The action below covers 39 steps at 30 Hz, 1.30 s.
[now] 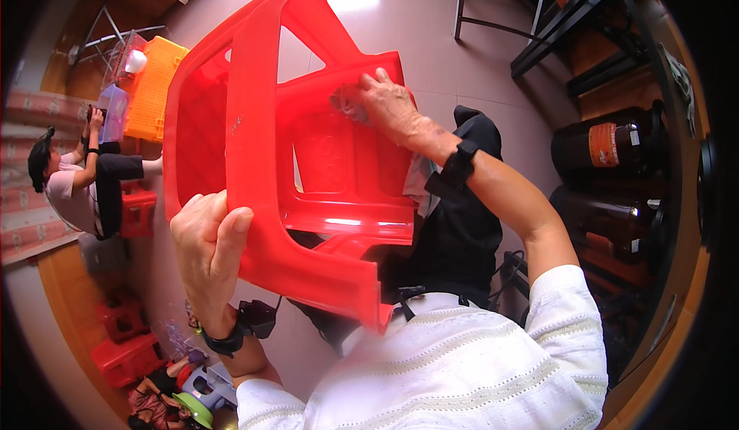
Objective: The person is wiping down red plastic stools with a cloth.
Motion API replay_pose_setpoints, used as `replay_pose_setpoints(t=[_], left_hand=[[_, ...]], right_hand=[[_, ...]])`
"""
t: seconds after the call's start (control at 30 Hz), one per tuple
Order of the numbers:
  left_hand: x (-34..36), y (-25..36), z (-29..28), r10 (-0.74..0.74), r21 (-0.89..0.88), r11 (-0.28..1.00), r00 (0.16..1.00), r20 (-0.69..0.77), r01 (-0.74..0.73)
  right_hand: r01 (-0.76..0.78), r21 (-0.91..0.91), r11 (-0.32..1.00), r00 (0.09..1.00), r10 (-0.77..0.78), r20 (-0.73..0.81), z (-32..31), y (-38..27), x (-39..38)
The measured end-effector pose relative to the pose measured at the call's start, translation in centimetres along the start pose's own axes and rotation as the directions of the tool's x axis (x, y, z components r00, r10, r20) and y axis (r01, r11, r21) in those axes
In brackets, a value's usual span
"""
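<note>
A red plastic stool (254,130) is tipped on its side in front of me, its legs and hollow underside showing. My left hand (204,237) is closed around its near left edge, thumb lying on the outer face. Inside the stool's frame, my right hand (394,110) grips a bunched greyish cloth (349,103) and presses it toward the red plastic. Part of the cloth is hidden under the fingers. A pale piece of fabric (419,180) lies over my dark trousers, just right of the stool.
A person (73,180) sits at the left by a yellow-orange crate (158,83) and a bluish plastic bin (114,114). Red stools (127,357) stand lower left, near another person (154,391) and a green basin (195,409). Dark jars (596,145) and a metal frame (570,37) are at right.
</note>
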<state>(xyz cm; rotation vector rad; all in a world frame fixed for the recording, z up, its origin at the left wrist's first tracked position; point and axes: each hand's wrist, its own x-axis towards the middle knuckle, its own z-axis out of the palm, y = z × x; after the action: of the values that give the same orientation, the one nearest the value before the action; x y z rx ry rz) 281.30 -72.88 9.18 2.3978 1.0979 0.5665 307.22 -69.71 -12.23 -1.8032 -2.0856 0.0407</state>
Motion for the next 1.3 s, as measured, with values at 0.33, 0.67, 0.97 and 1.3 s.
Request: replay_pose_setpoints(t=[0.33, 0.67, 0.97, 1.3], left_hand=[[0.3, -1.0, 0.0, 0.016, 0.004, 1.0, 0.998, -0.053, -0.016], [0.1, -1.5, -0.2, 0.087, -0.013, 0.996, 0.996, 0.003, -0.087], [0.1, -1.6, -0.9, 0.082, 0.009, 0.997, 0.996, 0.024, -0.082], [-0.3, -1.1, -1.1, 0.04, 0.039, 0.998, 0.999, 0.029, -0.041]], right_hand=[[0.076, 0.62, 0.781, 0.926, -0.286, 0.245, -0.4, -6.9, -8.1], [0.237, 0.565, 0.79, 0.957, -0.291, 0.006, -1.7, -11.4, -0.7], [0.453, 0.216, 0.865, 0.853, -0.491, 0.178, 5.6, -14.2, 0.4], [0.152, -0.097, 0.984, 0.987, -0.156, -0.028, 7.1, -9.5, 5.4]])
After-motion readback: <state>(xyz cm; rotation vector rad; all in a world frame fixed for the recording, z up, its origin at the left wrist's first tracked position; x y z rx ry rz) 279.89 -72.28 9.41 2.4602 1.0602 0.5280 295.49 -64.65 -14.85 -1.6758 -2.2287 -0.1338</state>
